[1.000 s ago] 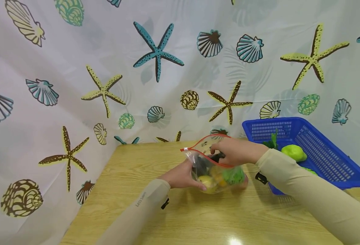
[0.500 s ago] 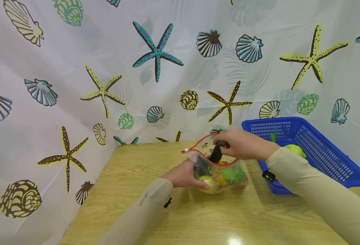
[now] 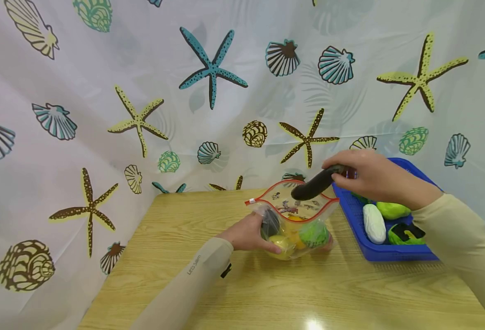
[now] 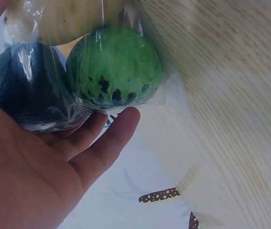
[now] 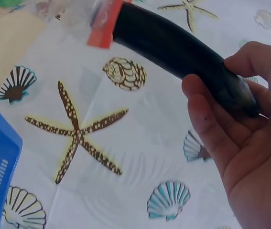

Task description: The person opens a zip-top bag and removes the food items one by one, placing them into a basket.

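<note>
Black eggplant (image 3: 316, 184) recorded at 1 o'clock of the clear plastic bag (image 3: 328, 211), slanted, stem end toward 2 o'clock, blunt end overlapping the red-rimmed mouth. Right hand (image 3: 376, 176), at the bag's 2 o'clock, grips the stem end between thumb and fingers. Left hand (image 3: 246, 234), at 9 o'clock, holds the bag, thumb across the front, fingers behind. Bag mouth gapes. Contents, seen through the plastic: dark round item (image 3: 270, 223) at 10 o'clock, yellow item (image 3: 281, 244) at 7, green item (image 3: 313, 233) at 3. Blue basket (image 3: 395, 253) stands at the bag's 3 o'clock, containing a white oblong item (image 3: 374, 223) with a light-green pepper (image 3: 392, 211) at its 2 o'clock.
</note>
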{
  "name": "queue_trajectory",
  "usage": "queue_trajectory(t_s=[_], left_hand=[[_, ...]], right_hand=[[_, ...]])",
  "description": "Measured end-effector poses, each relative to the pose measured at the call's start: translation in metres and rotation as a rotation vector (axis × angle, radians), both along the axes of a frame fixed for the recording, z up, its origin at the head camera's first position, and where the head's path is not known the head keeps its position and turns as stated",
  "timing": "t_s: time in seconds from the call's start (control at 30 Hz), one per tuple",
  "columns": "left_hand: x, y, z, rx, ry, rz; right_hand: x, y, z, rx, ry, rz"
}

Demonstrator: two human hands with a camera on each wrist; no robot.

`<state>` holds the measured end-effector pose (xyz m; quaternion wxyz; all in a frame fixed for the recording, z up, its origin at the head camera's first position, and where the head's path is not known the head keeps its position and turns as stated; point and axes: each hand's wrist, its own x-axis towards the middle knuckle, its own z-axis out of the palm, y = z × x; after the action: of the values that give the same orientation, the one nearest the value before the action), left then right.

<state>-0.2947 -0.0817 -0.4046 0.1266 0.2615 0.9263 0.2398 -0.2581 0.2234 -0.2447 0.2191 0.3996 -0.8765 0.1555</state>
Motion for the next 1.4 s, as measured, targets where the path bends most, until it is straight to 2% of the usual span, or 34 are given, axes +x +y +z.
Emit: queue_trajectory(t_s=[0.13, 0.27, 0.4, 0.5, 0.67, 0.9, 1.07, 1.2, 1.3, 1.4], left_hand=[[0.000, 0.000, 0.000, -0.017, -0.002, 0.006], [0.000, 0.000, 0.003, -0.019, 0.005, -0.001], [0.000, -0.001, 0.004, -0.031, 0.012, -0.003], [-0.002, -0.002, 0.003, -0.025, 0.012, -0.002], [-0.002, -0.002, -0.002, 0.017, 0.003, -0.020], [-0.001, -0.003, -0.003, 0.013, -0.004, 0.004], [-0.001, -0.001, -0.003, 0.039, 0.004, -0.022], [0.000, 0.000, -0.002, 0.034, -0.001, -0.014], [0.001, 0.000, -0.002, 0.026, -0.004, -0.005], [0.001, 0.000, -0.001, 0.021, -0.009, -0.004]], right_hand=[[0.007, 0.030, 0.007, -0.081, 0.063, -0.043], [0.013, 0.058, 0.010, -0.100, 0.107, -0.187], [0.011, 0.079, 0.002, -0.056, 0.103, -0.299], [0.001, 0.093, -0.016, 0.004, 0.043, -0.324], [-0.009, 0.100, -0.049, 0.169, -0.164, -0.370], [-0.013, 0.084, -0.080, 0.286, -0.354, -0.325], [-0.014, 0.080, -0.090, 0.320, -0.498, -0.282], [-0.011, 0.081, -0.093, 0.352, -0.630, -0.236], [-0.009, 0.080, -0.094, 0.382, -0.640, -0.214], [-0.006, 0.075, -0.090, 0.370, -0.557, -0.216]])
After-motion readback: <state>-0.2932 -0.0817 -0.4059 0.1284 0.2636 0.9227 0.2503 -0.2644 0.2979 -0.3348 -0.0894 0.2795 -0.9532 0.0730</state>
